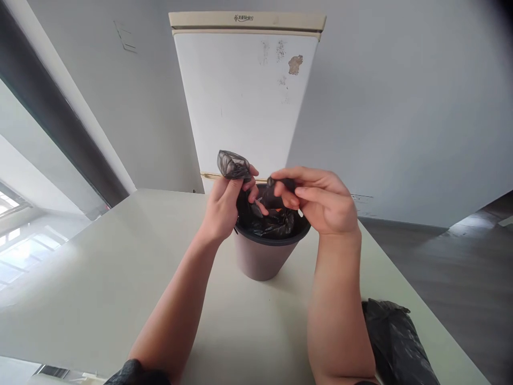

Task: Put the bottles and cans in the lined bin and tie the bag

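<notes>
Head view: with left hand (225, 206) and right hand (331, 202), each grip closed, we are pinching the black bag (276, 227) sitting inside the bin (260, 260); no finished knot is showing.

Bag (231, 162) you hold: black, thinning to smoky grey
Bin (260, 261): mauve-grey, with a dark grey rim (276, 242)
Table (156, 251): pale greenish white
Refrigerator (240, 96): white, cream trim (280, 22); you see black scuffs (281, 49) and a tan patch (295, 64)
Plastic bundle (396, 342) at your right: shiny black
Wall (401, 107) ahead of you: blue-grey
Floor (441, 278): dark grey
</notes>
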Demonstrator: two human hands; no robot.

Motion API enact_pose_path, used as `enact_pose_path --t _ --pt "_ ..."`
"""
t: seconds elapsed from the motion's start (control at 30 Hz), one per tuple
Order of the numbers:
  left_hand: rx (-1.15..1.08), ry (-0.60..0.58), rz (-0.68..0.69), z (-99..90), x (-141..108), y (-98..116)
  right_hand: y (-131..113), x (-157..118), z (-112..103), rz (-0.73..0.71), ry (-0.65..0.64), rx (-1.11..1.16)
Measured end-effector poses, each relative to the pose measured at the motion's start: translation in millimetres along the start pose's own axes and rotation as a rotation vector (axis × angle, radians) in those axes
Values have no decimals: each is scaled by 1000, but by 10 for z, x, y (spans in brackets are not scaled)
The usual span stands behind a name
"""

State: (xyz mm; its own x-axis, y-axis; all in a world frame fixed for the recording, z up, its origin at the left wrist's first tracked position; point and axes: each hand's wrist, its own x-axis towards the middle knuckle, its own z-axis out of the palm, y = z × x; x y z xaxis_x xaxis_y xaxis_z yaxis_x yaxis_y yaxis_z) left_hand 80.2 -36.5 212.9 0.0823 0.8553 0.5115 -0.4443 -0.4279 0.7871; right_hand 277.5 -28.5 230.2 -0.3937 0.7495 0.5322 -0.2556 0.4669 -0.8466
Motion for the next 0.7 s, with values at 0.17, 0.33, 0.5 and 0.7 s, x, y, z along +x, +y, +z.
enact_pose_path --t 0.17,0.33,0.5,0.7 --pt "153 -58 -28 -41 6 -34 64 52 85 40 70 -156" --pt "319 -7 -7 -60 -5 25 100 94 140 8 139 -218" --pt "371 -108 -25 -14 -64 73 101 103 179 14 118 -177" --pt "405 -16 50 67 -109 51 97 76 207 86 -17 -180"
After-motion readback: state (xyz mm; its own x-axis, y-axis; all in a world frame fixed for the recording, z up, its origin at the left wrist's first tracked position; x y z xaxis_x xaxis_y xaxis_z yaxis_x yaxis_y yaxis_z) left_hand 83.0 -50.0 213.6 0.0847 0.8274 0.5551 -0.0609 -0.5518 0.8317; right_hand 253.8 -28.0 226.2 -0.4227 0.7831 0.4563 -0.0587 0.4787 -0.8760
